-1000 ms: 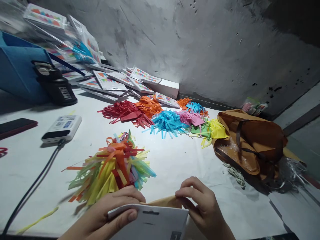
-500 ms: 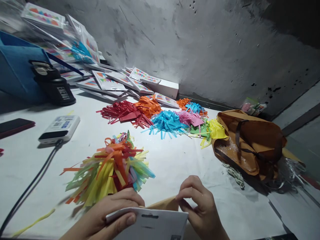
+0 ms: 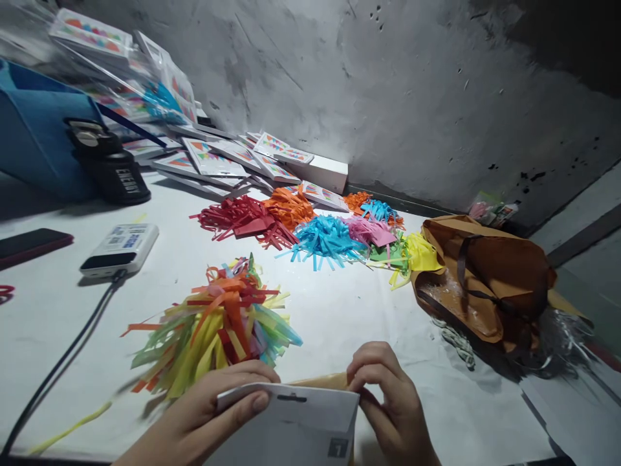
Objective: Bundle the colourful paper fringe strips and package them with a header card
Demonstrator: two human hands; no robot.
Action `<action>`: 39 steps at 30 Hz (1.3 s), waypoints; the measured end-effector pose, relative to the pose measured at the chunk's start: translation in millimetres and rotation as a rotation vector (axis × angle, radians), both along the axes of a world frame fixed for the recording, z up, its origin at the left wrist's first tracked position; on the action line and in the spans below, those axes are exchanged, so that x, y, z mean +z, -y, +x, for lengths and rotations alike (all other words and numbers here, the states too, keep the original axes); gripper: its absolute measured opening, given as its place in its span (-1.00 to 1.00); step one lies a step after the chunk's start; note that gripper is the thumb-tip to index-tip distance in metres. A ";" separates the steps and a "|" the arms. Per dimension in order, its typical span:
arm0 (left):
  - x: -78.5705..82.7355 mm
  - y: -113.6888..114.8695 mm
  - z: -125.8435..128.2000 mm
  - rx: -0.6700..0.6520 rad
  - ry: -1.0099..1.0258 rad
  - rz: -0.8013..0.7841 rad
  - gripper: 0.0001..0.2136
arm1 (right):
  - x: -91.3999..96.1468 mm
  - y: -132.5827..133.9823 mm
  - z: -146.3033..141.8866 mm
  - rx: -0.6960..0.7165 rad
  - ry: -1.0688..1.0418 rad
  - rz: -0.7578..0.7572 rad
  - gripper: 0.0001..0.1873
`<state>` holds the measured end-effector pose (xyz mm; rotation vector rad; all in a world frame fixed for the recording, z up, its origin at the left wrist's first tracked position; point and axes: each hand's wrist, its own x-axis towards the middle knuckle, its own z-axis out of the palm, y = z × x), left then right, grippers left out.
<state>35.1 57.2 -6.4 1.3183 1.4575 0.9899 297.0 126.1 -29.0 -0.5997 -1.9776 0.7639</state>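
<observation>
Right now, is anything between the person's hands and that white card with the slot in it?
No. The left hand and the right hand both already grip the white card at its top edge, with a tan sheet behind it. The mixed pile of paper strips lies beyond, on the table.

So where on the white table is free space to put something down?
Bare patches: between the mixed paper-strip bundle and brown paper bag; also between the white power bank and red strip pile. The back row of piles is crowded.

Both hands sit low and close — the left hand point(image 3: 208, 414) curled with thumb flat, the right hand point(image 3: 388, 401) pinching, fingers bent.
</observation>
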 end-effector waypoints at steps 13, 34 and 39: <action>-20.0 -17.3 -4.1 -0.152 0.160 -0.126 -0.57 | -7.6 44.1 -33.4 -0.065 -0.097 -0.821 -0.83; -27.5 -15.9 2.5 -0.233 0.246 -0.047 -0.55 | -35.2 56.5 -66.0 -0.396 0.260 0.165 -0.89; -27.0 -14.7 1.6 -0.218 0.284 -0.091 -0.51 | -29.9 56.5 -69.1 -0.651 0.340 0.394 -0.73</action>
